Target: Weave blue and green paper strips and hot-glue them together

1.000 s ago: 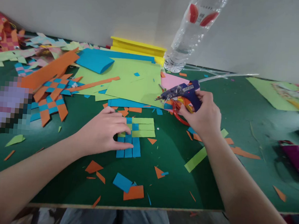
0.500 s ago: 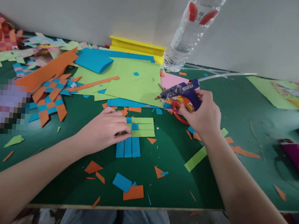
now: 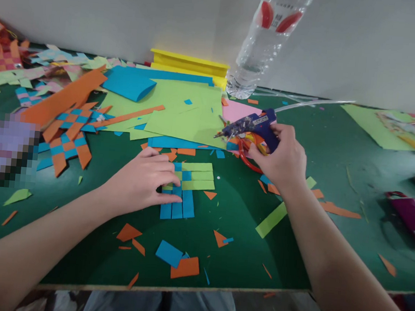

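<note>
Gripping the glue gun (image 3: 258, 123) by its handle, your right hand (image 3: 283, 155) is closed firmly, nozzle pointing left. Your left hand (image 3: 147, 177) lies over the left part of the woven paper (image 3: 191, 183), which sits flat on the desk (image 3: 234, 269) in front of you; thumb and fingers stand apart, and you can't tell whether they press anything underneath. Expect the paper to be light and easily creased, its loose blue and green ends apt to slide out of the weave, so press on the checkered middle rather than tugging a tail. The gun should feel stiff and heavier; keep to its handle, as the nozzle may be hot
</note>
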`<state>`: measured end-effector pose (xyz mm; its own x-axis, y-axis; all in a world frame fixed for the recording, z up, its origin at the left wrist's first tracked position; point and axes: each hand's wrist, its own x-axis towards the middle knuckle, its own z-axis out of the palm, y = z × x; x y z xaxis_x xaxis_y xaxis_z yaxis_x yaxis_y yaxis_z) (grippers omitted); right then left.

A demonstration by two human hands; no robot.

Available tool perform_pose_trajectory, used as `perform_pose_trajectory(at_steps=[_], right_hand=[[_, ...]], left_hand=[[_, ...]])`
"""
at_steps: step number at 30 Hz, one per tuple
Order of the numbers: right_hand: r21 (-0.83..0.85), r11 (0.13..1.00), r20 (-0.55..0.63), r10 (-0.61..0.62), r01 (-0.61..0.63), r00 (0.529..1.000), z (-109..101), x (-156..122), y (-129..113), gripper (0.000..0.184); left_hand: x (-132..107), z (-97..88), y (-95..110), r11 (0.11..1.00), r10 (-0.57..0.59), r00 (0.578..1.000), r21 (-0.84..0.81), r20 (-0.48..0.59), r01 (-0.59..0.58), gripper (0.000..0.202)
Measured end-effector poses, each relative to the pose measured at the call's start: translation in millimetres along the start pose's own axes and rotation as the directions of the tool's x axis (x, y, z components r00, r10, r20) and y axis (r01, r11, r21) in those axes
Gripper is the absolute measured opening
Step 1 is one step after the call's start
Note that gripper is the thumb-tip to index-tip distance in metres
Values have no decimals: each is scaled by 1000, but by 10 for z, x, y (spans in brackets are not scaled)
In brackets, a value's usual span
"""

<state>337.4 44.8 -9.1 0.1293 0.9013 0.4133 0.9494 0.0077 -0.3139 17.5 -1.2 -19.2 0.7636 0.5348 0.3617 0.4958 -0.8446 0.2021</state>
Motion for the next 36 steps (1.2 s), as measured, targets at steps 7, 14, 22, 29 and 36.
perform_pose_trajectory(at_steps=[7, 14, 22, 29, 36], right_hand=[[0, 1000, 9, 2, -2, 1000, -5, -1, -10, 56], [-7, 1000, 23, 6, -6, 1000, -8, 0, -14, 57], [1, 999, -26, -47, 47, 999, 22, -9, 24, 53], [4, 999, -10, -36, 36, 999, 19, -6, 23, 54], [8, 1000, 6, -27, 27, 1000, 6, -2, 15, 54]], left_hand=[[17, -23, 11, 999, -36, 999, -27, 20, 37, 47], [60, -8, 22, 981, -133, 990, -137, 47, 138, 44], [30, 35, 0, 983, -134, 991, -122, 23, 136, 48], [0, 39, -7, 976, -162, 986, -140, 42, 167, 42], [-5, 7, -16, 974, -155, 986, -155, 60, 163, 50]])
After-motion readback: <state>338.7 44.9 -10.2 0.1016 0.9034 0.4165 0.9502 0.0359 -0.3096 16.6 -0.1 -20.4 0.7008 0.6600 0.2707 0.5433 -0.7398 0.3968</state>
